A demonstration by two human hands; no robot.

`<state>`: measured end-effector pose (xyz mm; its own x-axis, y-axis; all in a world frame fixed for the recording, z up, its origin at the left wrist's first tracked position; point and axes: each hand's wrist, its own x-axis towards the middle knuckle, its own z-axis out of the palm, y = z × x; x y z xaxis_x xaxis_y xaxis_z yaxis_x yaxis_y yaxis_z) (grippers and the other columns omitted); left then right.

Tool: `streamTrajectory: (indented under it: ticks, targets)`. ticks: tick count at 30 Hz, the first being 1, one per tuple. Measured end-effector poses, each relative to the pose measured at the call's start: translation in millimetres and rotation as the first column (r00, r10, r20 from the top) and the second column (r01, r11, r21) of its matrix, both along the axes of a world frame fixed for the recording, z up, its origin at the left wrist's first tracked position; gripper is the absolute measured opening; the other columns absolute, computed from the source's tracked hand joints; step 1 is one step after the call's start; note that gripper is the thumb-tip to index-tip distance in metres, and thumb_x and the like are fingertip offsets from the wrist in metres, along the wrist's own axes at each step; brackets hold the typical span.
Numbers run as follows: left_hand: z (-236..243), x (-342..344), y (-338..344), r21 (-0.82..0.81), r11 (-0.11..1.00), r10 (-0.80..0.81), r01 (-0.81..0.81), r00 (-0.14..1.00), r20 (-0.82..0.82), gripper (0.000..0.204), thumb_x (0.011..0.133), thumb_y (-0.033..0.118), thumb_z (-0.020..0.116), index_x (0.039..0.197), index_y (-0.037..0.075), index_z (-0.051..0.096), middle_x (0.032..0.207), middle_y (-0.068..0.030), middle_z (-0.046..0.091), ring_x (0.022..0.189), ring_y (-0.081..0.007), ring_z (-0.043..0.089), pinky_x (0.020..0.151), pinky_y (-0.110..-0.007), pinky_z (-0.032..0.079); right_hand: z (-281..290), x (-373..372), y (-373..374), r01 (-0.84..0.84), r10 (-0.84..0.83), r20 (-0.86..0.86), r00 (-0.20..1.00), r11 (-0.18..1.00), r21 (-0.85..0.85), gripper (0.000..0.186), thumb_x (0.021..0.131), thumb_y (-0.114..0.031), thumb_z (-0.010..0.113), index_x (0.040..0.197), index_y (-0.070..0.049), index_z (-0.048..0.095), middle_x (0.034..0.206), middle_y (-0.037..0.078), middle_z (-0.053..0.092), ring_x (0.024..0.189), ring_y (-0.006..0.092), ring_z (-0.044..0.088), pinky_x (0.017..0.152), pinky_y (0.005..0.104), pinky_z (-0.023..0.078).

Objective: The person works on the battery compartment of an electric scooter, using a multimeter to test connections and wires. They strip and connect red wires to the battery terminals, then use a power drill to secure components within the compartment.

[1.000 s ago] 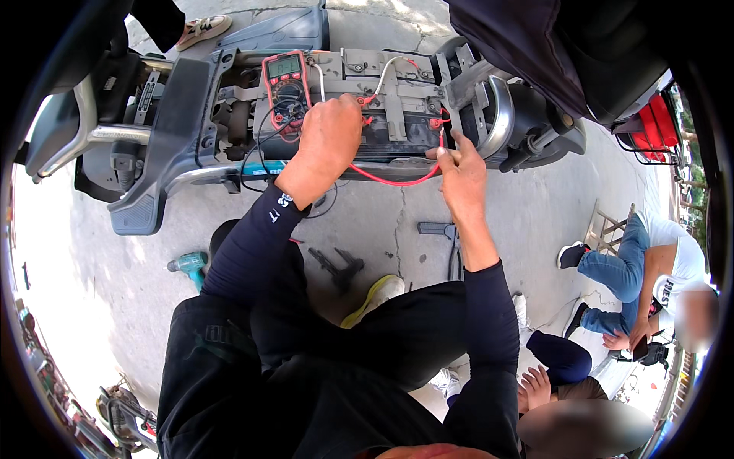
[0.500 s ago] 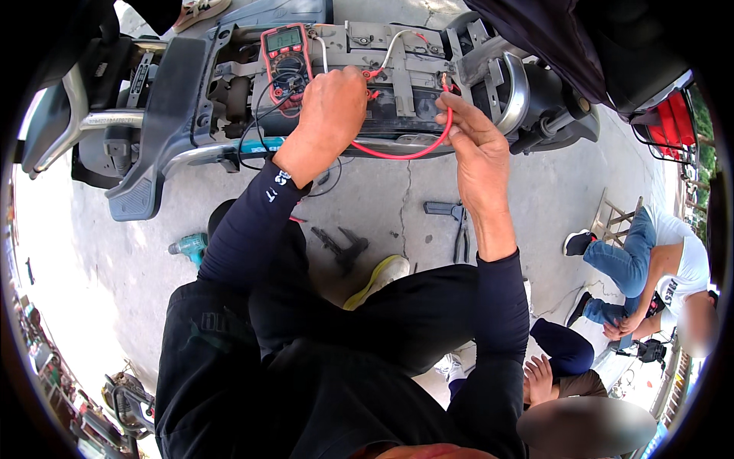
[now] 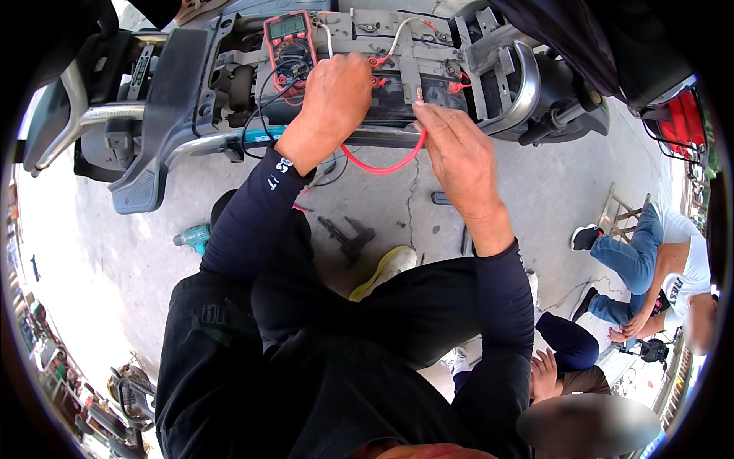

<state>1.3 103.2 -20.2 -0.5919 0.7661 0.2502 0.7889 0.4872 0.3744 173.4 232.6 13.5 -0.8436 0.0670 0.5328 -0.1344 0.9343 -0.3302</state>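
Note:
My left hand [image 3: 330,103] is closed at the near edge of the scooter's battery bay [image 3: 405,69], beside a red-and-black multimeter [image 3: 290,34] with looping black leads [image 3: 258,111]; what its fingers hold is hidden. The red cable [image 3: 382,170] hangs in a loop between my hands. My right hand [image 3: 451,149] pinches its end, with a metal lug [image 3: 419,93] sticking up over the batteries. Red-booted terminals show at the middle [image 3: 376,80] and right [image 3: 457,86] of the bay. White jumper wires [image 3: 397,34] cross the top.
On the concrete below lie a teal drill [image 3: 195,239], a dark clamp-like tool [image 3: 348,239] and more tools [image 3: 442,199] partly behind my right arm. A seated person [image 3: 634,260] and a second person's hand [image 3: 544,371] are at right. A chrome rail [image 3: 526,84] curves beside the bay.
My right hand has drawn the red cable's lug away from the right-hand terminal, leftward over the batteries. My left hand stays at the cable's other end. The scooter sits higher in view.

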Motion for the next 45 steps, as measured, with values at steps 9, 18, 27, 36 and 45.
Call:
streamTrajectory:
  ticks: [9,18,27,36,45]
  targets:
    - [3,1,4,-0.054,0.997,0.062,-0.06,0.997,0.035,0.005,0.08,0.001,0.062,0.081,-0.004,0.062,0.072,-0.0268,0.066,0.073,-0.0447,0.068,0.066,-0.05,0.056,-10,-6,24,0.425,-0.426,-0.007,0.905,0.903,-0.066,0.027,0.089,0.005,0.064,0.115,0.0,0.068,0.103,0.016,0.069,0.089,0.0334,0.07,0.076,0.038,0.057]
    - [-2,1,0,-0.021,1.0,0.015,-0.014,0.997,0.069,0.007,0.082,0.002,0.062,0.085,-0.004,0.06,0.072,-0.0267,0.065,0.076,-0.0447,0.068,0.069,-0.051,0.054,-13,-17,33,0.565,-0.565,0.109,0.818,0.752,-0.34,0.01,0.093,0.0,0.063,0.101,0.003,0.066,0.084,0.016,0.074,0.072,0.025,0.073,0.068,0.0338,0.056]
    - [-4,3,-2,-0.019,0.999,0.026,-0.026,1.0,0.002,0.009,0.077,-0.003,0.063,0.083,-0.003,0.056,0.067,-0.0236,0.065,0.068,-0.0413,0.069,0.061,-0.047,0.056,-30,-13,38,0.527,-0.54,0.098,0.836,0.74,-0.419,0.01,0.092,0.0,0.064,0.101,0.003,0.067,0.088,0.015,0.074,0.075,0.0209,0.074,0.068,0.0316,0.056]
    - [-8,0,-6,-0.053,0.998,-0.034,0.032,0.999,-0.039,0.012,0.091,0.008,0.062,0.092,-0.001,0.056,0.069,-0.0225,0.065,0.069,-0.0415,0.067,0.06,-0.049,0.053,-24,-17,28,0.49,-0.531,0.055,0.845,0.73,-0.478,0.009,0.09,0.005,0.063,0.099,0.004,0.066,0.092,0.017,0.072,0.079,0.0256,0.074,0.068,0.0341,0.056]
    - [-7,3,-2,-0.068,0.997,-0.029,0.025,0.998,-0.055,0.008,0.086,0.002,0.061,0.09,-0.001,0.054,0.068,-0.0216,0.064,0.067,-0.0387,0.068,0.059,-0.047,0.054,-26,-17,35,0.58,-0.576,0.118,0.809,0.749,-0.319,0.011,0.089,0.005,0.062,0.099,0.003,0.064,0.094,0.02,0.07,0.083,0.0363,0.071,0.073,0.0419,0.056]
